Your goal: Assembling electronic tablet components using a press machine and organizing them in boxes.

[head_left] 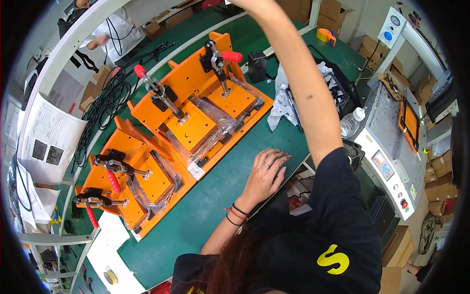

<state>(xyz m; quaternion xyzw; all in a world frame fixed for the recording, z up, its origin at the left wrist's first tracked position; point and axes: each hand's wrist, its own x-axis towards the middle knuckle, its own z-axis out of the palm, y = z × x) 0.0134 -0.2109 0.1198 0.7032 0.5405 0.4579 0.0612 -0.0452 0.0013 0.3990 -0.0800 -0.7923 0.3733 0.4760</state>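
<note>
My left hand [267, 177] lies palm down near the front edge of the green tabletop [240, 169], fingers stretched out, holding nothing. It has a ring and thin bands at the wrist. My right arm reaches up across the view; its hand is beyond the top edge. Left of my left hand stand two orange fixtures, a farther one [191, 130] and a nearer one [152, 176]. Each carries two toggle clamps with red handles, such as this far clamp [220, 68]. Clear plastic film [215, 120] lies around the orange blocks under the clamps.
Black cables [110, 108] lie coiled behind the fixtures. Beyond my right arm are a dark tray with white wrapping [281, 100], a clear bottle [350, 122] and a machine with a control panel [384, 164]. A tape dispenser [325, 36] sits farther back. Another person [120, 36] is at far left.
</note>
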